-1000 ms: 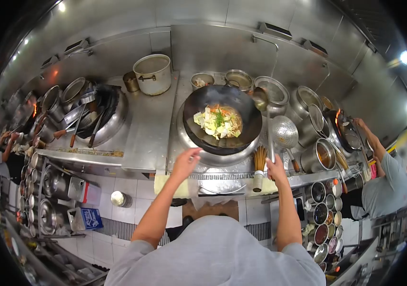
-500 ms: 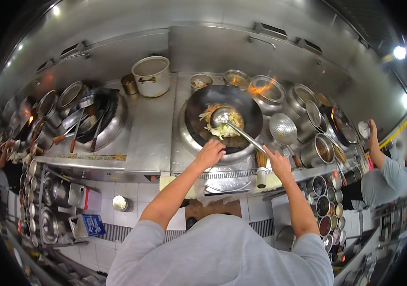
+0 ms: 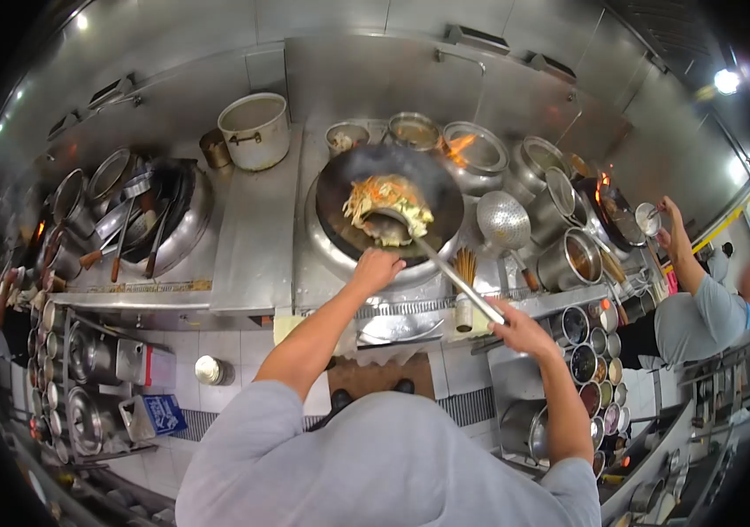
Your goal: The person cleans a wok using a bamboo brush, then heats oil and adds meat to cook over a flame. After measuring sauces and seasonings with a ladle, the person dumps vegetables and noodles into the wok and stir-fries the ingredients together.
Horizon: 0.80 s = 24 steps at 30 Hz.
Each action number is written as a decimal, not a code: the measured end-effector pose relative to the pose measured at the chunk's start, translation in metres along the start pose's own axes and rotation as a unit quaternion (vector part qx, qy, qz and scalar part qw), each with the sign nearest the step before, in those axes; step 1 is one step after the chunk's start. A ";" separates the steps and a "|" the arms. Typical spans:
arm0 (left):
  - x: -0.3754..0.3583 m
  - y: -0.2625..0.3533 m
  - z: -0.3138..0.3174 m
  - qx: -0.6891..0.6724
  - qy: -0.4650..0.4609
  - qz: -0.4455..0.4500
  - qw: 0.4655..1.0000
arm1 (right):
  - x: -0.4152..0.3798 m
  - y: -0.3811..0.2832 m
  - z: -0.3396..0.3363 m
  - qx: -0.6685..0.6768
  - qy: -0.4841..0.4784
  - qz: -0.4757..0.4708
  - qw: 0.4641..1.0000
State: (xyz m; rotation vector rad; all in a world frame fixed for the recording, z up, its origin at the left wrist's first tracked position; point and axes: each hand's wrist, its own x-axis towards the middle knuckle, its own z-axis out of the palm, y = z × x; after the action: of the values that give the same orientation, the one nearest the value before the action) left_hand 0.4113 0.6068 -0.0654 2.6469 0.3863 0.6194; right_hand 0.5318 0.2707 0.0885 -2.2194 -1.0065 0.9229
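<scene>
A black wok (image 3: 340, 189) sits on the round burner in front of me, its far side raised. Shredded vegetables and noodle-like food (image 3: 393, 195) lie in it. My left hand (image 3: 378, 269) is closed at the wok's near rim. My right hand (image 3: 520, 328) grips the end of a long-handled metal ladle (image 3: 460, 279), whose bowl is at the near side of the food. A bamboo brush (image 3: 465, 299) stands upright between the ladle handle and the burner's front edge.
A perforated strainer (image 3: 504, 220) lies right of the wok. Behind it are metal pots and a small flame (image 3: 457, 149). A large pot (image 3: 254, 132) stands back left. At right, a co-worker's hand holds a ladle (image 3: 647, 220) near another wok. Seasoning containers (image 3: 583, 362) stand near my right arm.
My right hand has moved down and right, drawing the ladle toward me. The food has shifted and spread in the wok, which is tilted more. The camera view has moved slightly.
</scene>
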 end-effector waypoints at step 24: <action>-0.007 0.032 -0.062 -0.057 -0.014 -0.043 0.997 | 0.031 -0.023 0.018 -0.043 0.026 -0.104 0.993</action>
State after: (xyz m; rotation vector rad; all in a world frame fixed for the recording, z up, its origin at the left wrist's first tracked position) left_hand 0.3818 0.5949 -0.0029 2.5132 0.4412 0.5603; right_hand 0.5233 0.3120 0.0819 -2.1465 -1.2472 0.7384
